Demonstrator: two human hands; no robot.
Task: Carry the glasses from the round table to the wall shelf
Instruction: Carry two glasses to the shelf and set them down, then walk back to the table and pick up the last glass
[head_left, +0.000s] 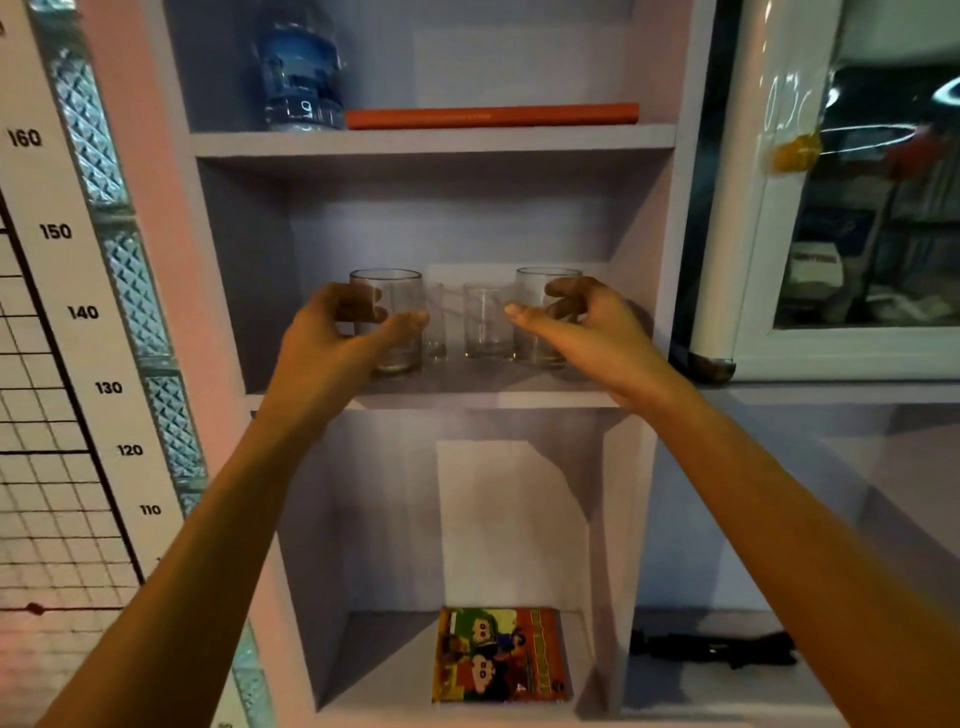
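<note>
Several clear glasses stand in a row on the middle board of the wall shelf (467, 400). My left hand (327, 358) wraps the leftmost glass (387, 291), thumb across its front and fingers at its left side; its base rests on the board. My right hand (602, 332) holds the rightmost glass (537, 343) the same way, thumb along the front and fingers curled round its right side. Between them stand a middle glass (488, 322) and a further glass (435, 332), half hidden behind the left one. The round table is out of view.
On the board above are a blue water bottle (298, 78) and a flat orange book (491, 115). A comic book (498, 654) lies in the lower compartment, a black object (711, 649) to its right. A height chart (78, 312) hangs left; a glass-door cabinet (831, 234) stands right.
</note>
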